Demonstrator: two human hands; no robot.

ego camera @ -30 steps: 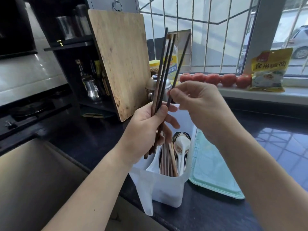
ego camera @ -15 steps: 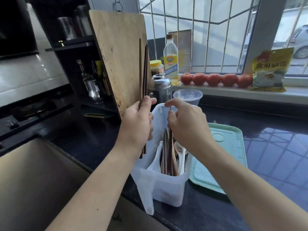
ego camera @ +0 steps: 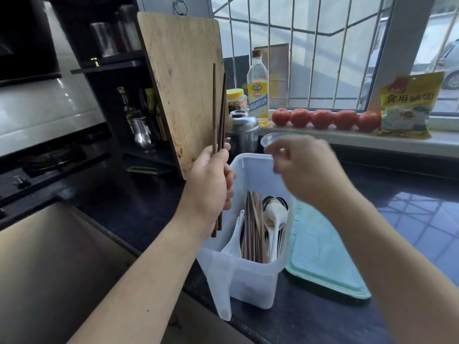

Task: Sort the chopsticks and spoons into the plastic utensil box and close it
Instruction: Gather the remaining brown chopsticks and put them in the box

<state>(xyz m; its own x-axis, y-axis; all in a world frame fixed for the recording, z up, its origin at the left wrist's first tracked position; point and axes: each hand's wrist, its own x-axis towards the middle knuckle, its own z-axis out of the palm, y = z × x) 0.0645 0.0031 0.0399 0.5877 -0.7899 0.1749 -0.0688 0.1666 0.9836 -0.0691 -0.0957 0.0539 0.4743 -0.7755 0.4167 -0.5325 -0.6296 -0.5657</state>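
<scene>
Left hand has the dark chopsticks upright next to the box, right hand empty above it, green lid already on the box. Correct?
Not quite. The head view shows the green lid lying flat on the counter to the right of the plastic box, which is open. The rest holds: the left hand grips the dark chopsticks upright, and the blurred right hand above the box appears empty.

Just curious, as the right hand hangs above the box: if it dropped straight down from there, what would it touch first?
Probably the spoons and chopsticks standing in the plastic box. The right hand is blurred and looks empty, hovering over the box's far right side, so it might catch the rim first; depth is hard to judge.
</scene>
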